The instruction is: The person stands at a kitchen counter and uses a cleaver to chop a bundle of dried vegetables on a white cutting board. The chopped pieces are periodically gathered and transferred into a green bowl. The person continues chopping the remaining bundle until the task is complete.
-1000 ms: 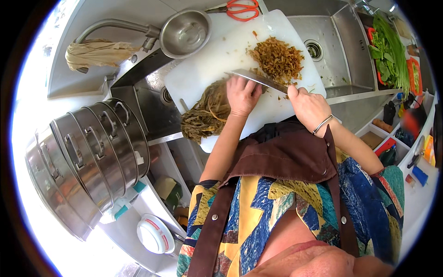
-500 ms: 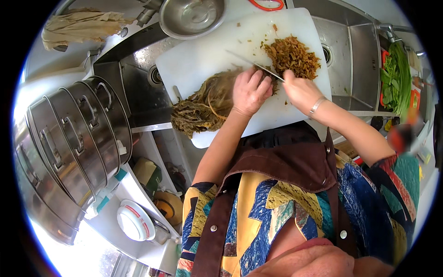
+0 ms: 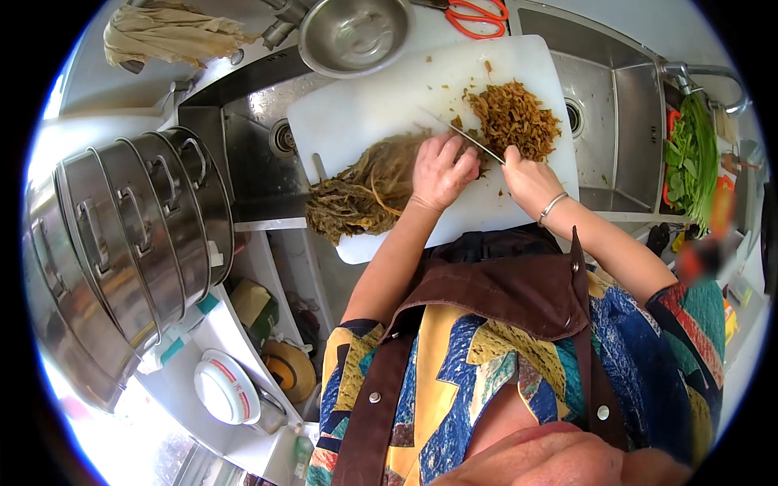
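Note:
A white cutting board [image 3: 381,105] lies across a steel sink. On it my left hand [image 3: 442,172] presses down on a bundle of brownish-green preserved vegetable [image 3: 361,190], fingers curled at its cut end. My right hand [image 3: 528,178], with a bracelet at the wrist, grips the handle of a knife [image 3: 463,135] whose blade lies slanted just beyond my left fingers. A heap of chopped brown pieces [image 3: 515,120] sits on the board past the blade.
A steel bowl [image 3: 354,34] and orange-handled scissors [image 3: 474,16] lie beyond the board. A beige cloth [image 3: 170,36] rests at the far left. Stacked steel steamer pots [image 3: 121,243] stand at the left. Green leafy vegetables [image 3: 697,158] lie right of the right sink basin [image 3: 624,121].
The view has shifted so the board sits higher and more centred. Both hands stay at the cut end of the bundle, the knife still slanted beside the chopped heap.

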`<control>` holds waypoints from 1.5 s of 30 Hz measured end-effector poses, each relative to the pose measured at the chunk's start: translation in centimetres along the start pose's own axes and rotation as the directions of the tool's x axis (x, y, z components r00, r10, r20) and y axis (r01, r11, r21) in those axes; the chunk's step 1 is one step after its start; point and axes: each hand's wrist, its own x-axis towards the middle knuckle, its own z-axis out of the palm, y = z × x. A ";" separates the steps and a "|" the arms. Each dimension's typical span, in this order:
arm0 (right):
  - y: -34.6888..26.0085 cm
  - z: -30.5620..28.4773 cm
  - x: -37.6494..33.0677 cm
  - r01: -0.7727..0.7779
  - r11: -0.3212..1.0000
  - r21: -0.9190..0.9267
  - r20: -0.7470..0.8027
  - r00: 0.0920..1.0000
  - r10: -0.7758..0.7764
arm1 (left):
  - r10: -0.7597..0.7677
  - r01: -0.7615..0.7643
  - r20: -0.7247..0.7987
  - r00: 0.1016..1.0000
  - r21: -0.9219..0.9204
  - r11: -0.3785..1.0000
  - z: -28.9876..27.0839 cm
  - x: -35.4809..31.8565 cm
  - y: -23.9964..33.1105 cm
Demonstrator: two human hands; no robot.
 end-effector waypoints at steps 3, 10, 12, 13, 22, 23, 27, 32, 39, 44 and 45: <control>0.2 0.7 0.3 0.007 1.000 0.005 -0.035 0.999 -0.007 | -0.029 0.027 0.059 0.998 0.024 0.999 -0.3 -0.1 0.2; 0.1 0.6 -0.8 -0.080 0.993 0.081 -0.121 0.989 0.089 | -0.069 0.052 0.258 0.964 0.071 0.996 -2.6 1.1 1.0; 0.6 1.2 -1.3 -0.125 0.983 0.134 -0.158 0.977 0.146 | -0.128 0.094 0.288 0.949 0.129 0.987 -2.0 0.8 0.9; 0.8 1.5 -1.4 -0.133 0.978 0.164 -0.195 0.967 0.164 | -0.161 0.116 0.302 0.940 0.162 0.980 -1.6 0.9 0.8; -1.0 1.3 -5.2 -0.114 0.951 0.286 -0.277 0.941 0.196 | -0.350 0.302 0.218 0.911 0.223 0.927 -0.5 0.8 1.7; -1.2 1.6 -5.8 -0.102 0.952 0.290 -0.306 0.932 0.193 | -0.319 0.281 0.224 0.921 0.184 0.942 -1.3 1.2 2.0; -2.3 1.7 -7.9 -0.080 0.944 0.320 -0.326 0.926 0.188 | -0.204 0.185 0.214 0.955 0.107 0.977 -2.7 1.0 1.9; -2.8 2.2 -8.8 -0.058 0.948 0.312 -0.311 0.937 0.159 | -0.155 0.142 0.182 0.971 0.083 0.986 -1.9 0.5 0.9; -2.9 2.2 -8.5 -0.061 0.958 0.280 -0.256 0.957 0.136 | -0.124 0.102 0.152 0.981 0.147 0.984 -1.4 0.7 0.9; -3.5 1.5 -8.0 -0.125 0.965 0.229 -0.156 0.974 0.164 | -0.088 0.063 0.148 0.985 0.168 0.984 -0.7 0.3 0.4; -3.6 1.5 -7.8 -0.139 0.966 0.217 -0.135 0.976 0.171 | -0.085 0.059 0.148 0.985 0.169 0.984 -0.7 0.2 0.4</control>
